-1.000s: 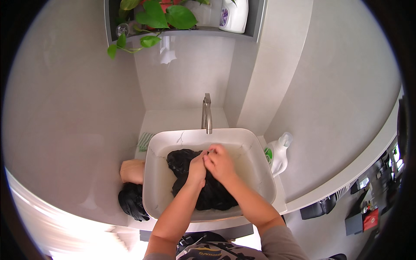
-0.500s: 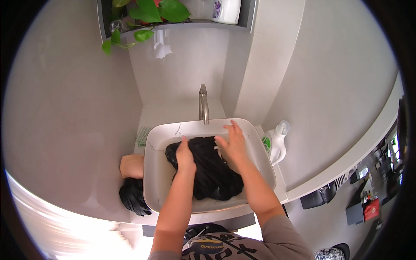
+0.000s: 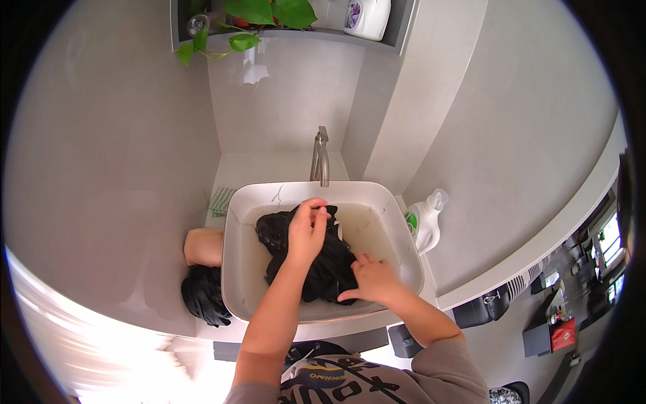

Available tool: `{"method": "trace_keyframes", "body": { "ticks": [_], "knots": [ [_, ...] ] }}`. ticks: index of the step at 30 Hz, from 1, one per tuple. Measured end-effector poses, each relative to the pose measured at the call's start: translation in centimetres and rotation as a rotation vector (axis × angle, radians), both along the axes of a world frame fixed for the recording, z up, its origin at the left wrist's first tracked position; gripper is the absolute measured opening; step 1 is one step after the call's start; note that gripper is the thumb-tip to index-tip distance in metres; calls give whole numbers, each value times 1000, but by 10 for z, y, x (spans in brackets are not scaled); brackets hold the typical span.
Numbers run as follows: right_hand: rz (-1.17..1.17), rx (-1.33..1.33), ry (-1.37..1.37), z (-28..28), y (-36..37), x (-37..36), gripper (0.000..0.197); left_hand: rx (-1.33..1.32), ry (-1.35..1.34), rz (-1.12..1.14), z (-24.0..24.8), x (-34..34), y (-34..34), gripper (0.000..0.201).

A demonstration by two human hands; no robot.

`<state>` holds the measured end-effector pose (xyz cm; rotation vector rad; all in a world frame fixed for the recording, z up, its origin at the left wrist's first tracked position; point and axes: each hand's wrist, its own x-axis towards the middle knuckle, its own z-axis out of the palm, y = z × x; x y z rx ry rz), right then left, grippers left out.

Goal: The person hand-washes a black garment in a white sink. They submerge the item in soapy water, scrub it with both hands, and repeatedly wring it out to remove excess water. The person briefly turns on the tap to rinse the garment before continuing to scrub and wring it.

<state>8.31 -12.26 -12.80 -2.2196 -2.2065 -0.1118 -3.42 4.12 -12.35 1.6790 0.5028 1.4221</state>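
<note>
A wet black garment (image 3: 326, 269) lies bunched in cloudy water in the white rectangular sink (image 3: 232, 283). A small pale strip shows at its upper right edge. My left hand (image 3: 308, 234) is over the garment's far part, its fingers curled closed on the cloth near the far edge. Against the garment's right edge rests my right hand (image 3: 378, 280), thumb and fingers spread apart and touching the cloth. How firmly either hand presses cannot be made out.
Behind the sink stands a metal faucet (image 3: 321, 158). A white detergent bottle (image 3: 428, 219) is at the right. On the left are a green checked cloth (image 3: 220, 200), a beige cloth item (image 3: 203, 247) and black fabric (image 3: 204, 296). A shelf above holds a plant (image 3: 250, 10) and a white jug (image 3: 367, 19).
My left hand has moved right and closed on the garment's far part. My right hand has come down toward me to the garment's right edge. The garment is more bunched, further left.
</note>
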Motion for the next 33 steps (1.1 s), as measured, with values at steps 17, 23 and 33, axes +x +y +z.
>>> {"method": "trace_keyframes", "body": {
  "ticks": [17,23,33],
  "knots": [
    [12,430,610,121,54,35,22,80,69,-29,19,-10,-17,21],
    [94,-214,1156,49,109,57,32,-599,-184,-137,-19,4,10,31],
    [-108,613,953,-1,128,16,37,-640,-186,-122,-16,5,3,34]
  ]
}}
